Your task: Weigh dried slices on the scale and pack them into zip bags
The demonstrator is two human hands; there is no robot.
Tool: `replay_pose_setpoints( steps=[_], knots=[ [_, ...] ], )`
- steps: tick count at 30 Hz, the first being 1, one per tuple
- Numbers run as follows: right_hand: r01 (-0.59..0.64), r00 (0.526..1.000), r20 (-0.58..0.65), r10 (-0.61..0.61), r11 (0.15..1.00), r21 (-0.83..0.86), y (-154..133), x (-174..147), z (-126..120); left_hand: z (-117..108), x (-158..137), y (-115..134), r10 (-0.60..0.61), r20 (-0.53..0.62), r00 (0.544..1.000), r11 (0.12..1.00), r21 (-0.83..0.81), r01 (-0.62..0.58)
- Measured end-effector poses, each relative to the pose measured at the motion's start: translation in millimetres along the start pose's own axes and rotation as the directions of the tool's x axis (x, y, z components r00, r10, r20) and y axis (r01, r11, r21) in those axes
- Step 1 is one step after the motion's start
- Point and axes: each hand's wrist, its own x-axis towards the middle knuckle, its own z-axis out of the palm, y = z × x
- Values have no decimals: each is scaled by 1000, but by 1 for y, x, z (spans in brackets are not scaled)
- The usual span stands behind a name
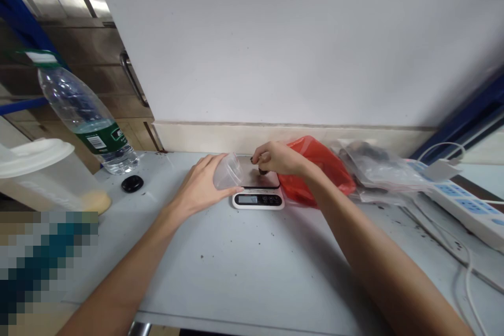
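My left hand (205, 181) is wrapped round a clear plastic cup (228, 172), tilted with its mouth toward the right, at the left edge of a small digital scale (258, 200). The scale's display shows digits that look like 48. Over the scale's metal plate (249, 170), my right hand (279, 157) has its fingers curled together. Small dark bits show at its fingertips, too small to name. Just right of the scale, partly behind my right wrist, lies a red plastic bag (303, 189).
At left stand a water bottle (98, 121), a lidded plastic jug (47, 178) and a round black object (132, 184). Clear plastic bags (378, 168), a power strip (468, 210) and white cables (468, 273) lie at right. Dark crumbs dot the table (244, 283); a wall (275, 52) rises behind.
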Motion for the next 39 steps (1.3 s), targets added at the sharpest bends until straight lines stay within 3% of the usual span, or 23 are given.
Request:
replay_pose_setpoints(
  steps=[3, 6, 10, 15, 18, 21, 24, 29, 33, 39],
  knots=[
    [57, 998, -43, -50, 979, 194, -5, -6, -8, 1, -1, 1, 9, 27, 1000, 1000, -11, -9],
    [197, 980, -69, -184, 931, 309, -18, -13, -10, 2, 0, 1, 20, 20, 1000, 998, -61, -19],
    [339, 940, -65, -334, 896, 287, -36, -17, -3, 2, 1, 2, 17, -39, 999, 984, -176, -23],
    [347, 936, -178, -305, 888, 302, -42, -21, -3, -4, 2, 3, 8, -82, 997, 950, -311, -33],
    [364, 918, -247, -310, 906, 216, -37, -24, -12, -8, 1, 3, 38, -57, 998, 927, -371, -56],
    [417, 900, -174, -399, 906, 80, -32, -30, -25, -17, -1, 6, 135, 30, 990, 867, -488, -103],
    [474, 880, -100, -465, 871, 128, -28, -35, -36, -29, 5, 15, 186, 105, 977, 830, -549, -98],
    [435, 900, -160, -405, 840, 324, -19, -38, -47, -51, 32, 33, 177, 91, 980, 870, -481, -113],
    [421, 901, -265, -345, 844, 332, -11, -41, -54, -59, 48, 40, 206, -22, 978, 859, -475, -191],
    [423, 896, -255, -362, 871, 250, -12, -49, -63, -57, 44, 46, 215, 32, 976, 827, -537, -165]
  ],
)
